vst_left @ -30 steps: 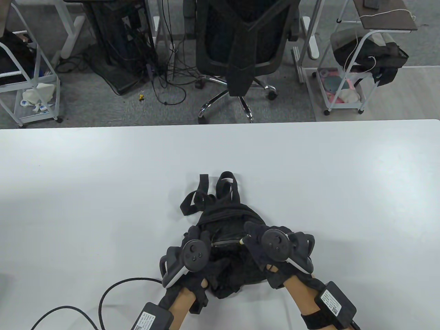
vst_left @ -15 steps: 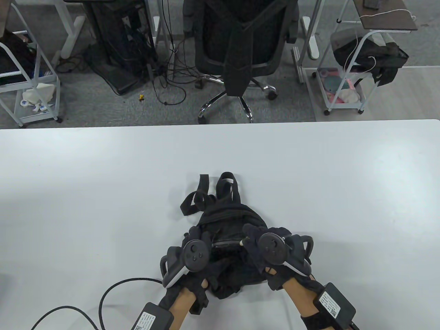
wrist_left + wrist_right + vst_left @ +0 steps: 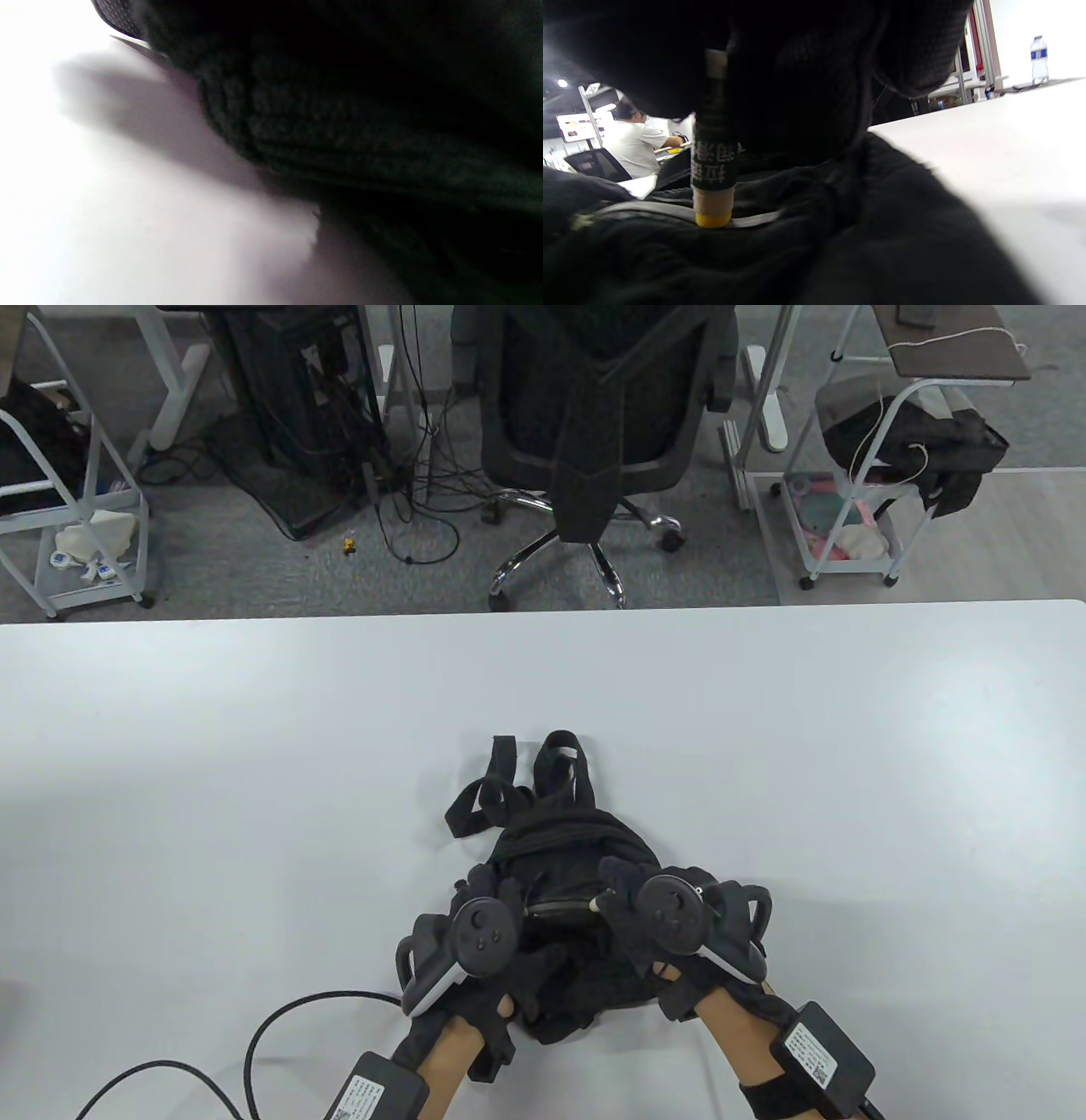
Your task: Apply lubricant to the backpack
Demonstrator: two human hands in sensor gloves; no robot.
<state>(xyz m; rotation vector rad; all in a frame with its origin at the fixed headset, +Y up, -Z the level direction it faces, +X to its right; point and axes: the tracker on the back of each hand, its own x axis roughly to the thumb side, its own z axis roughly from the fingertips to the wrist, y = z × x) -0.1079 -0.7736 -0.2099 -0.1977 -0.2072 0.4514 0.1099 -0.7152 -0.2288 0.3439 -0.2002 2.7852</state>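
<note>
While the black backpack [image 3: 567, 848] lay near the front middle of the white table [image 3: 254, 729], its straps [image 3: 543, 768] trailing away from the person, one lubricant stick [image 3: 713, 140] stood upright on its grey zipper [image 3: 670, 211]. Only the right wrist view showed that contact: the yellow tip [image 3: 713, 219] pressed onto the zipper tape, and the dark label carried pale characters. From above, only the stick's pale end [image 3: 598, 903] peeked out beside the right hand [image 3: 670, 912], whose fingers were closed around it. The left hand [image 3: 475, 937] rested on the backpack's left side; whether its fingers gripped the fabric or merely pressed on it could not be told, since the tracker covered them from above. The left wrist view gave only dark, blurred fabric [image 3: 360, 127] against the bright tabletop. One black cable [image 3: 280, 1027] looped across the table near the left forearm. Beyond the table stood one office chair [image 3: 594, 415] and two white carts [image 3: 68, 517], the left one cut off by the frame edge.
</note>
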